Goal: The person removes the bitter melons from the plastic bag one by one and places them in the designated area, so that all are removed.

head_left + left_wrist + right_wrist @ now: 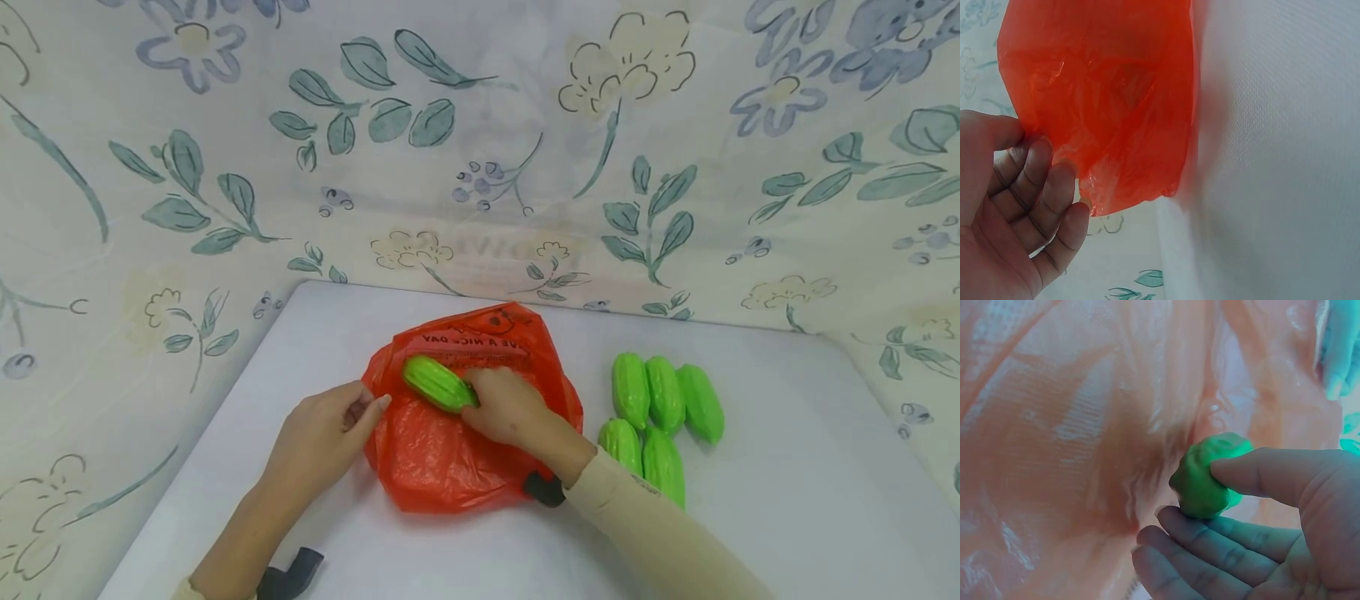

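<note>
A red plastic bag [431,462] with mirrored print on its back side lies spread on the white table. My left hand [318,437] pinches the bag's left edge; in the left wrist view the thumb and index finger meet at the red film [1110,106]. My right hand [510,408] reaches over the bag's mouth. It grips one end of a bright green ridged bitter melon [435,383], which points to the upper left. From the right wrist, the melon [1207,478] sits between thumb and fingers, with bag film all around.
Several more green bitter melons [664,396] lie in two rows on the table [795,467] right of the bag, partly behind my right sleeve [652,525]. Floral cloth [510,225] stands behind and beside the table.
</note>
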`<state>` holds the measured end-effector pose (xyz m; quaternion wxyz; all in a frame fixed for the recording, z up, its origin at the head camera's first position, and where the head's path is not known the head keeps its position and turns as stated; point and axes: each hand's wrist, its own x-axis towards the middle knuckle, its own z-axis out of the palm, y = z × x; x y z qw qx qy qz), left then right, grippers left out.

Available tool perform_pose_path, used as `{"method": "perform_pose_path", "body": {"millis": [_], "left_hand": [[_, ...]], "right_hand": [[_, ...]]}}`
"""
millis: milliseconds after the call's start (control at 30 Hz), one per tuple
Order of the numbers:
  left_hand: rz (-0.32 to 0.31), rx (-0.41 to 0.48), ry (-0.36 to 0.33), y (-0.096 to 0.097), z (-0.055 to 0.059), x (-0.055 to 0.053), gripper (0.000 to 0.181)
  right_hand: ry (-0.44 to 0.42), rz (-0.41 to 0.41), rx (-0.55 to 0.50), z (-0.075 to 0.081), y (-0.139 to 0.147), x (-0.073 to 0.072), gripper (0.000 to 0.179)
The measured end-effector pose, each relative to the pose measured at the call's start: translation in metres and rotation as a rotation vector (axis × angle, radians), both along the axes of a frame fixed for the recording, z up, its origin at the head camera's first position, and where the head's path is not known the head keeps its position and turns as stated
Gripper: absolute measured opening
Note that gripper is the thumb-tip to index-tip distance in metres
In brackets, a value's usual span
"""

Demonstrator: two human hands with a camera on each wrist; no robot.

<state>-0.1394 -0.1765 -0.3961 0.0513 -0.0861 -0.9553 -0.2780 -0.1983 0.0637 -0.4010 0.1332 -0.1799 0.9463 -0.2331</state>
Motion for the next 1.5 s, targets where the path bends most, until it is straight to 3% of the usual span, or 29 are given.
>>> {"method": "perform_pose_path", "body": {"millis": [267,500,867,1233,1500], "left_hand": [[-0.003,0.004,0.003,0.0,0.0,0.0,0.013],[-0.004,0.001,0.008,-0.001,0.0,0.0,0.013],[-0.011,0.006,0.025,0.0,0.0,-0.001,0.014],[-0.013,0.01,0.01,0.001,-0.001,0.0,0.015],[-0.009,0.013,0.009,0.0,-0.001,0.001,0.015]], "right_hand": [[-0.003,0.041,-0.075,0.009,0.011,0.012,0.033],[-0.02,0.035,-0.061,0.017,0.02,0.028,0.029],[0.071,0.035,-0.069,0.032,0.046,0.054,0.027],[0.154,-0.053,-0.124,0.048,0.09,0.086,0.04],[0.107,-0.147,-0.168,0.055,0.12,0.108,0.039]]}}
